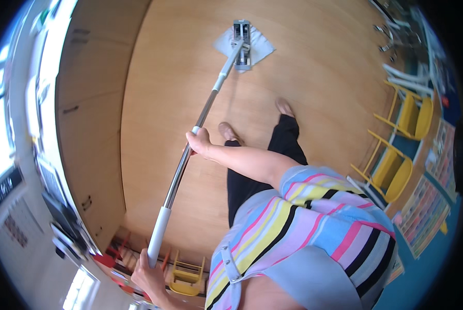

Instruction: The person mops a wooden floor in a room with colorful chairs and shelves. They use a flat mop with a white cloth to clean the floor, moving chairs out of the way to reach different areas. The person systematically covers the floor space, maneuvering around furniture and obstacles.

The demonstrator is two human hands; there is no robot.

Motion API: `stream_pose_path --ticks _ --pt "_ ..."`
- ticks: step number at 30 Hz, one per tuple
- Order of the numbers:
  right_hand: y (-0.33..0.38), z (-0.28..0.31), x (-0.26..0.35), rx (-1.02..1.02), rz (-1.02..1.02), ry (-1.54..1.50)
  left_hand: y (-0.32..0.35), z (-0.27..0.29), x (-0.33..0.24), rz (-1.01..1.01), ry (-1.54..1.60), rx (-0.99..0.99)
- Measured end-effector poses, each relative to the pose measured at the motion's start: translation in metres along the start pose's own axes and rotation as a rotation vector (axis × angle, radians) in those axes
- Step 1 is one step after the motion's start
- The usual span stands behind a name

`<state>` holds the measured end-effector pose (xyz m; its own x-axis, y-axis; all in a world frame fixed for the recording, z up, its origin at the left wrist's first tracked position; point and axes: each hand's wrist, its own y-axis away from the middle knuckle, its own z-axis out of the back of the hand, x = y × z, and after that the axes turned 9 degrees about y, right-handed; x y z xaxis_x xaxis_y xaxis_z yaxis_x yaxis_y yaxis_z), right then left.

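My left hand [147,279] and right hand [200,142] grip the silver-and-white metal pole [177,175]; its grey rectangular head [243,32] sits over white cloth [262,49]; wiping done or left, I can't judge.

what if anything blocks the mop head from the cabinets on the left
Nothing visible: beyond the cloth, only floor shows between the mop head and cabinets. The pole slants lower left, held by the right hand and, at its end, the left hand.
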<state>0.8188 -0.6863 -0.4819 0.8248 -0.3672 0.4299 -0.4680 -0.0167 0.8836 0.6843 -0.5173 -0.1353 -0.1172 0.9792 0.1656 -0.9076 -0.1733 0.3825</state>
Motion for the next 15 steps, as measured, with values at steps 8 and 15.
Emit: stream_pose_path --ticks 8,15 --pt "-0.006 -0.189 -0.031 0.505 -0.114 0.12 0.031 0.031 0.028 0.226 -0.117 -0.081" --pt "-0.023 -0.224 0.001 0.758 -0.163 -0.074 -0.005 0.087 0.003 0.205 -0.241 -0.113"
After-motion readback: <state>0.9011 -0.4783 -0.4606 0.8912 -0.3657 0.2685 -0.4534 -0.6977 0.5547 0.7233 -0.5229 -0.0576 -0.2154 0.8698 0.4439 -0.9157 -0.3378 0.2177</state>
